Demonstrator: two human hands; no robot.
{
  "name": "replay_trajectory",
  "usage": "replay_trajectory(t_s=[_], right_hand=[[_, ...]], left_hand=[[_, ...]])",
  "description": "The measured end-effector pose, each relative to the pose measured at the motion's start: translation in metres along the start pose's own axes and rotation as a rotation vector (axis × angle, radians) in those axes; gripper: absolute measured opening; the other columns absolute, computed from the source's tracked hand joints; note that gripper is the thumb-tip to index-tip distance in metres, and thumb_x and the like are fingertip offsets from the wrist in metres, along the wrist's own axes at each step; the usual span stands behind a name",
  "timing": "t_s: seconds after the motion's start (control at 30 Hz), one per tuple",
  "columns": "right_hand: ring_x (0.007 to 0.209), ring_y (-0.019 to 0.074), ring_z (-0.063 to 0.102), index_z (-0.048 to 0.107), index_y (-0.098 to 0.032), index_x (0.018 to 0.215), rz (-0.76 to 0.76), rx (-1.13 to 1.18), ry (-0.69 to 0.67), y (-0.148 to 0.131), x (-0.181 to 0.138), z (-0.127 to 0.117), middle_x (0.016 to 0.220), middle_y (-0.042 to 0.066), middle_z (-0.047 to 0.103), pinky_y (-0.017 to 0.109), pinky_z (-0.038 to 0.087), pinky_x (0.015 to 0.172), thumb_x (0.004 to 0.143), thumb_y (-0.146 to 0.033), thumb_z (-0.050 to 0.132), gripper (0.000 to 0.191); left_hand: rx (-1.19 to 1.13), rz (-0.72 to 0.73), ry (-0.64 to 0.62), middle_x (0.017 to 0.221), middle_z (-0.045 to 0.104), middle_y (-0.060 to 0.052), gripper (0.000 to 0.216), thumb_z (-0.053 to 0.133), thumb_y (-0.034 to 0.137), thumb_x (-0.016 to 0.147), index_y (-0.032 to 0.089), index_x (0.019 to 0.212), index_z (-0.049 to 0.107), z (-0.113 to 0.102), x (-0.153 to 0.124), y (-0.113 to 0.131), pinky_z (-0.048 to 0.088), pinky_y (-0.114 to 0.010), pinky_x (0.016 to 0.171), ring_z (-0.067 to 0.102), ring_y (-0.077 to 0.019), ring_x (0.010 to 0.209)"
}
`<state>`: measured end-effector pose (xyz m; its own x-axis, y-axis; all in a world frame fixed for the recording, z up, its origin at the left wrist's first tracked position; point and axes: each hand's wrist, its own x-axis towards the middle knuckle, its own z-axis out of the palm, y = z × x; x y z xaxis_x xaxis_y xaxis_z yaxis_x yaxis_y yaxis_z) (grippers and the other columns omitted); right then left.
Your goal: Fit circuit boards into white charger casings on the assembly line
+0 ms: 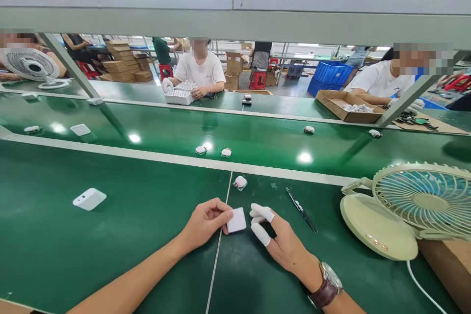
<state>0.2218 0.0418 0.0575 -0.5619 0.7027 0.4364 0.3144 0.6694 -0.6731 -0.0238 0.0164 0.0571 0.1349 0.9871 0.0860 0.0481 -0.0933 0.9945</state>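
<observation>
White square plastic casing (236,220), rounded at the corners, lying flat on the dark green bench mat (110,255) at lower centre of the frame, just right of a thin pale seam line (216,260); left hand (204,222), bare, closed upon the casing's left edge between thumb and curled fingers; right hand (281,243), wearing white rubber finger cots (262,212) on thumb and forefinger, these spread apart and holding nothing, their tips just beside the casing's right edge; whether they touch it cannot be told.

Centre of frame, just beyond the hands: small white component on a green board (240,182), near the pale border of the green conveyor belt (257,137); right of centre: slim black tweezers (301,210), lying free on the mat; right edge: cream desk fan with round base (423,201); left: white rectangular plastic housing (89,198); lower right: brown-strapped wristwatch (327,288) on the right wrist.

Hazards, as judged: the casing is secured at one edge only, so on a smooth mat it may pivot or slip free should the capped fingertips press it unevenly; the uncovered left fingers could mark the white surface; a sweep of the right forearm might knock the tweezers aside; a forward reach could nudge the small component over the border onto the belt; the fan, if running, may disturb anything light.
</observation>
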Motion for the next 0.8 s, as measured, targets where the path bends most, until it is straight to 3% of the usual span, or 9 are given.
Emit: replay_trajectory(t_s=[0.1, 0.2, 0.3, 0.47, 0.57, 0.67, 0.73, 0.8], right_hand=[[0.088, 0.0204, 0.069, 0.046, -0.026, 0.147, -0.091, -0.073, -0.009, 0.002, -0.002, 0.003, 0.104, 0.007, 0.067, 0.037, 0.062, 0.078, 0.108, -0.029, 0.047, 0.039], [0.097, 0.0239, 0.069, 0.050, -0.024, 0.144, -0.169, -0.139, 0.010, 0.004, -0.003, 0.007, 0.109, 0.010, 0.067, 0.040, 0.063, 0.084, 0.107, -0.024, 0.047, 0.037], [0.101, 0.0258, 0.070, 0.051, -0.023, 0.143, -0.210, -0.170, 0.019, 0.006, -0.004, 0.009, 0.110, 0.012, 0.068, 0.042, 0.064, 0.087, 0.107, -0.021, 0.046, 0.037], [0.097, 0.0253, 0.071, 0.053, -0.022, 0.141, -0.255, -0.195, 0.047, 0.006, -0.003, 0.008, 0.106, 0.011, 0.069, 0.040, 0.065, 0.085, 0.105, -0.017, 0.043, 0.037], [0.094, 0.0244, 0.071, 0.053, -0.022, 0.141, -0.239, -0.196, 0.047, 0.006, -0.002, 0.008, 0.106, 0.011, 0.069, 0.038, 0.065, 0.084, 0.104, -0.016, 0.043, 0.039], [0.095, 0.0239, 0.071, 0.053, -0.023, 0.142, -0.218, -0.187, 0.038, 0.011, -0.004, 0.011, 0.109, 0.011, 0.070, 0.037, 0.065, 0.085, 0.102, -0.014, 0.044, 0.042], [0.098, 0.0253, 0.072, 0.053, -0.023, 0.142, -0.203, -0.202, 0.015, 0.015, -0.005, 0.013, 0.111, 0.012, 0.070, 0.039, 0.065, 0.088, 0.100, -0.013, 0.044, 0.044], [0.100, 0.0271, 0.072, 0.053, -0.023, 0.143, -0.188, -0.229, -0.015, 0.019, -0.006, 0.015, 0.112, 0.012, 0.071, 0.042, 0.065, 0.090, 0.098, -0.013, 0.045, 0.046]], left_hand=[[-0.049, -0.013, 0.096, 0.083, 0.076, -0.006, 0.031, 0.078, 0.047, 0.084, 0.017, 0.084, 0.072, -0.015, 0.009, 0.005, 0.062, -0.030, 0.058, 0.071, -0.0163, 0.059], [0.211, 0.068, 0.212, 0.099, 0.077, -0.008, 0.033, 0.076, 0.050, 0.081, 0.018, 0.085, 0.072, -0.042, 0.027, 0.017, 0.062, -0.031, 0.063, 0.071, -0.0171, 0.066], [0.588, 0.090, 0.414, 0.101, 0.078, -0.006, 0.030, 0.072, 0.047, 0.078, 0.020, 0.090, 0.073, -0.087, 0.060, 0.034, 0.062, -0.031, 0.073, 0.071, -0.0177, 0.073], [0.793, -0.003, 0.692, 0.092, 0.076, -0.006, 0.018, 0.066, 0.031, 0.074, 0.020, 0.088, 0.066, -0.170, 0.116, 0.050, 0.059, -0.039, 0.088, 0.071, -0.0253, 0.088], [0.873, -0.065, 0.776, 0.083, 0.073, -0.008, 0.014, 0.066, 0.025, 0.070, 0.020, 0.083, 0.063, -0.201, 0.129, 0.048, 0.057, -0.048, 0.091, 0.071, -0.0316, 0.090], [0.939, -0.028, 0.775, 0.095, 0.073, -0.014, 0.017, 0.066, 0.026, 0.074, 0.019, 0.089, 0.064, -0.207, 0.131, 0.037, 0.054, -0.053, 0.099, 0.068, -0.0373, 0.108], [0.974, 0.034, 0.728, 0.111, 0.071, -0.016, 0.023, 0.066, 0.027, 0.078, 0.018, 0.099, 0.066, -0.197, 0.133, 0.025, 0.051, -0.052, 0.105, 0.063, -0.0375, 0.120], [0.986, 0.090, 0.628, 0.120, 0.069, -0.015, 0.031, 0.067, 0.029, 0.080, 0.018, 0.109, 0.067, -0.180, 0.138, 0.011, 0.053, -0.048, 0.104, 0.064, -0.0342, 0.119]])
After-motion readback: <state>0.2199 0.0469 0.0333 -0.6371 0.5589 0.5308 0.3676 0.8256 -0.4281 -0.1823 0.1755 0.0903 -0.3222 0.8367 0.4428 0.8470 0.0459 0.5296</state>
